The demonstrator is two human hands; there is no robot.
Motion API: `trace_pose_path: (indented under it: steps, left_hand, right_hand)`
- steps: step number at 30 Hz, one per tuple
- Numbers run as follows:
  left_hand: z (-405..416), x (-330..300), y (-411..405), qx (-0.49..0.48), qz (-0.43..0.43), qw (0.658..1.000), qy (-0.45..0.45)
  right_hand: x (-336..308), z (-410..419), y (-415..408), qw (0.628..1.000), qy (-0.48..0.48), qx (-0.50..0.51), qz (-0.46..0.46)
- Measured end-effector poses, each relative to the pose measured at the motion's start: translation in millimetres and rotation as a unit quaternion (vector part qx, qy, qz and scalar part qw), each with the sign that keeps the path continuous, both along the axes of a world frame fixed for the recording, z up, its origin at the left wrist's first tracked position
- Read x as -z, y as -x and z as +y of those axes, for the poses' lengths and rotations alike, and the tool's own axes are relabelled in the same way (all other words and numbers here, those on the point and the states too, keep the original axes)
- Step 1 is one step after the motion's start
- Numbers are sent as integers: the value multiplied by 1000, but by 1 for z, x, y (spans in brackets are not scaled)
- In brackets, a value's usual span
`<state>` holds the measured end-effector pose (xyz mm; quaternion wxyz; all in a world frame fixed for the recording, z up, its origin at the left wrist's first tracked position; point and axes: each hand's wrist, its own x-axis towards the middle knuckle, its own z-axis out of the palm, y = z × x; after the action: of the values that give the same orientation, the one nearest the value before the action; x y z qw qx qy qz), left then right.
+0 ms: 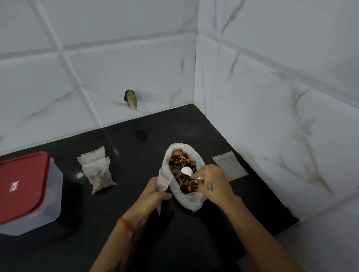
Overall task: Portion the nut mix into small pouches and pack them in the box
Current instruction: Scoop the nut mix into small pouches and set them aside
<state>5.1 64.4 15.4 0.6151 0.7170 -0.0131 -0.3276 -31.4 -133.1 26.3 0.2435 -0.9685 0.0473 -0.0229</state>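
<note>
A large white bag stands open on the black counter, full of brown nut mix. My left hand grips a small white pouch at the bag's left rim. My right hand pinches the handle of a white spoon whose bowl lies over the nuts. Two filled pouches lie to the left, one overlapping the other. One flat empty pouch lies to the right. The clear box with a red lid sits shut at the far left.
White marble-look tiled walls meet in a corner right behind the bag and run close along the counter's right edge. A broken hole shows in the back tile. The counter's near edge drops off at bottom right.
</note>
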Motion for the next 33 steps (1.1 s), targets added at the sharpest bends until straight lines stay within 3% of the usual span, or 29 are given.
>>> trace_pose_path:
  steps: [12, 18, 25, 33]
  left_hand:
    - [-8, -3, 2, -44, 52, 994, 81]
    - [-10, -6, 4, -62, 42, 991, 107]
    - [-11, -10, 7, -56, 25, 989, 131]
    - [-5, -6, 5, -28, -10, 997, 78]
  right_hand:
    - [-15, -10, -14, 983, -134, 51, 119]
    - [-16, -16, -14, 913, -341, 131, 182]
    - [-14, -17, -11, 850, -455, 168, 205]
    - [-9, -20, -12, 780, -531, 224, 243]
